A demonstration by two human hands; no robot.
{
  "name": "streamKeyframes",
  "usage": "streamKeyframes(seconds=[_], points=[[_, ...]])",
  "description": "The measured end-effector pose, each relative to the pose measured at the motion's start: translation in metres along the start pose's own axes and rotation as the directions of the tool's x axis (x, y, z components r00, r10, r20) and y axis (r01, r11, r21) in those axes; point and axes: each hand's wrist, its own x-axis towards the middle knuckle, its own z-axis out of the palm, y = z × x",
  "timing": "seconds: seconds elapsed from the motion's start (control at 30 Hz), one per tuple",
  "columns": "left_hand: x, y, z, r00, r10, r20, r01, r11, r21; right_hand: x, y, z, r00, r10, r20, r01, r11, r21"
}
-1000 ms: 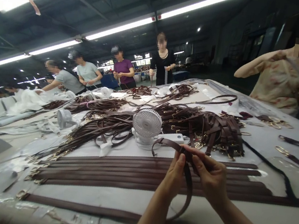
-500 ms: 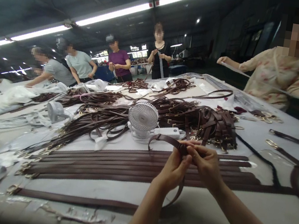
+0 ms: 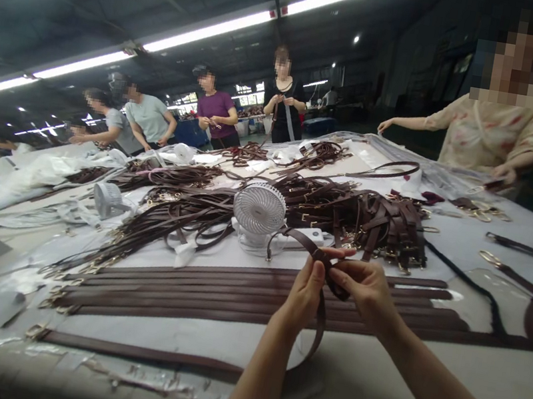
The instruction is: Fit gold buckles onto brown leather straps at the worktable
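A: What has changed at the hands?

B: Very little. The left hand (image 3: 305,293) and right hand (image 3: 363,290) stay closed, pinching a dark brown leather strap (image 3: 317,329) at lower centre.

A: Where does the strap run?

B: It arches up toward a white desk fan (image 3: 258,210), and its lower length hangs over a row of long straps (image 3: 252,291) on a white-covered table (image 3: 371,371).

A: Anything else different?

B: At upper right, the co-worker (image 3: 489,134) no longer stretches a pale strip; one hand now sits low, near the table edge.
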Motion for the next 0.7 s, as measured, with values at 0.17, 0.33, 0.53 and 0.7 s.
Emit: streamKeyframes(seconds=[0.17, 0.33, 0.53, 0.7], points=[[0.001, -0.005, 0.000, 0.996, -0.037, 0.080, 0.041, 0.997, -0.061, 0.006, 0.001, -0.014, 0.999, 0.032, 0.028, -0.031, 0.999, -0.025], [0.002, -0.001, -0.012, 0.986, -0.147, 0.079, 0.144, 0.989, 0.042, 0.013, -0.008, -0.034, 0.964, -0.251, -0.083, 0.208, 0.915, -0.347], [0.001, 0.001, -0.019, 0.977, -0.172, 0.126, 0.152, 0.975, 0.160, 0.013, -0.007, -0.027, 0.923, -0.328, 0.200, 0.381, 0.844, -0.376], [0.000, -0.008, -0.018, 0.969, -0.227, 0.096, 0.190, 0.935, 0.300, 0.015, -0.006, -0.033, 0.945, -0.279, 0.171, 0.324, 0.874, -0.361]])
